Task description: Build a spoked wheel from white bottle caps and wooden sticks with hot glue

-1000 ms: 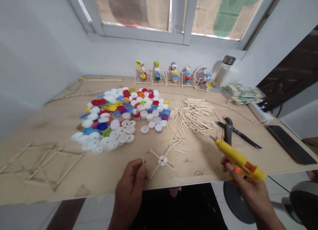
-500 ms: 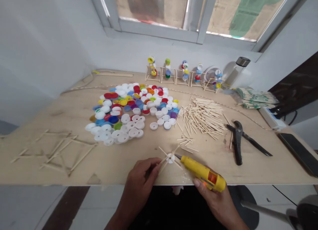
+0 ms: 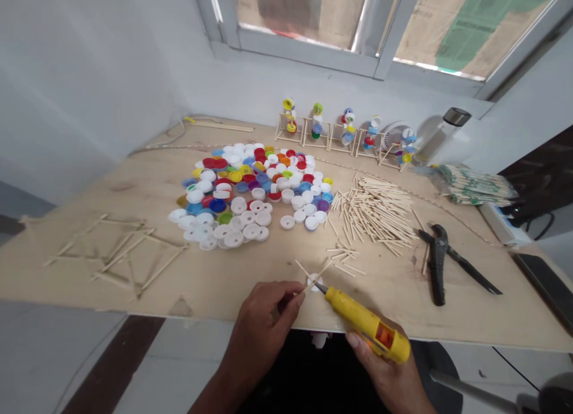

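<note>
My left hand (image 3: 264, 318) pinches a thin wooden stick (image 3: 325, 267), one of several fixed crosswise on a small white disc (image 3: 310, 280) near the table's front edge. A yellow glue gun (image 3: 358, 315) is gripped in my right hand (image 3: 382, 366), which curls round its lower end. The gun's dark nozzle reaches the disc, close to where the sticks meet; whether it touches I cannot tell. Part of the disc is covered by the sticks and nozzle.
Many coloured bottle caps (image 3: 250, 232) lie heaped behind, with a pile of short sticks (image 3: 380, 214) at right. Stick frames (image 3: 120, 256) lie left. Pliers (image 3: 439, 265), a phone (image 3: 544, 289) and a bottle (image 3: 441, 136) stand or lie right. Several cap-wheel models (image 3: 317, 127) line the wall.
The camera view has turned a little, so the table's things sit further right. The nozzle has moved from the disc's upper right edge to nearer its middle. Both hands keep their holds.
</note>
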Motion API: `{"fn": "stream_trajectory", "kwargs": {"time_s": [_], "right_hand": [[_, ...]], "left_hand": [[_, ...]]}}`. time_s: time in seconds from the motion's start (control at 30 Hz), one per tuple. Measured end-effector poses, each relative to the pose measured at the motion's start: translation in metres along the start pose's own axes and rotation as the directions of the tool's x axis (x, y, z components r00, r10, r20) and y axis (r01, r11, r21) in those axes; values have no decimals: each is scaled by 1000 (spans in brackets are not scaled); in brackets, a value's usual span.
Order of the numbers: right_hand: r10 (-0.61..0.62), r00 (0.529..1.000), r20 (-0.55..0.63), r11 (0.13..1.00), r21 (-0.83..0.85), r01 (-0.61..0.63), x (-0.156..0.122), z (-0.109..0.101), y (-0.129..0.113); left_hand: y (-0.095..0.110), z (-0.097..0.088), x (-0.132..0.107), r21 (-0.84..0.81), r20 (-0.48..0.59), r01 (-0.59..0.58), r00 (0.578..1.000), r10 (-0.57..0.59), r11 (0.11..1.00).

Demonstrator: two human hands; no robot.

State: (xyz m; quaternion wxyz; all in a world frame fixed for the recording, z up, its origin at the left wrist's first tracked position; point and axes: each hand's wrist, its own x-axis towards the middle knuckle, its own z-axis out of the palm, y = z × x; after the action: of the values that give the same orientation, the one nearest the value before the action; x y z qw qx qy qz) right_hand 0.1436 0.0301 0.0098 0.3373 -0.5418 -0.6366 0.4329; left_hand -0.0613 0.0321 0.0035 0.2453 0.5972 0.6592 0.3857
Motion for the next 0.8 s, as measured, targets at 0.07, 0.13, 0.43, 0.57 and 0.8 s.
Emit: {"fn": "stream_trajectory", "kwargs": {"time_s": [0.07, 0.13, 0.43, 0.57, 0.8], "right_hand": [[0, 1000, -16, 1000, -2, 0, -1, 1, 0], [2, 999, -33, 1000, -3, -2, -2, 1, 0], [-25, 992, 127, 999, 29, 21, -2, -5, -2], [-52, 988, 146, 999, 7, 51, -1, -7, 2], [-64, 997, 44, 996, -61, 66, -2, -5, 9]], "left_hand": [[1, 0, 0, -5, 0, 2, 1000, -2, 1000], [1, -1, -1, -7, 2, -2, 1000, 3, 1000], [1, 0, -1, -9, -13, -6, 1000, 5, 1000], [0, 1, -1, -7, -6, 6, 1000, -6, 1000], [5, -1, 0, -26, -20, 12, 1000, -13, 1000]]}}
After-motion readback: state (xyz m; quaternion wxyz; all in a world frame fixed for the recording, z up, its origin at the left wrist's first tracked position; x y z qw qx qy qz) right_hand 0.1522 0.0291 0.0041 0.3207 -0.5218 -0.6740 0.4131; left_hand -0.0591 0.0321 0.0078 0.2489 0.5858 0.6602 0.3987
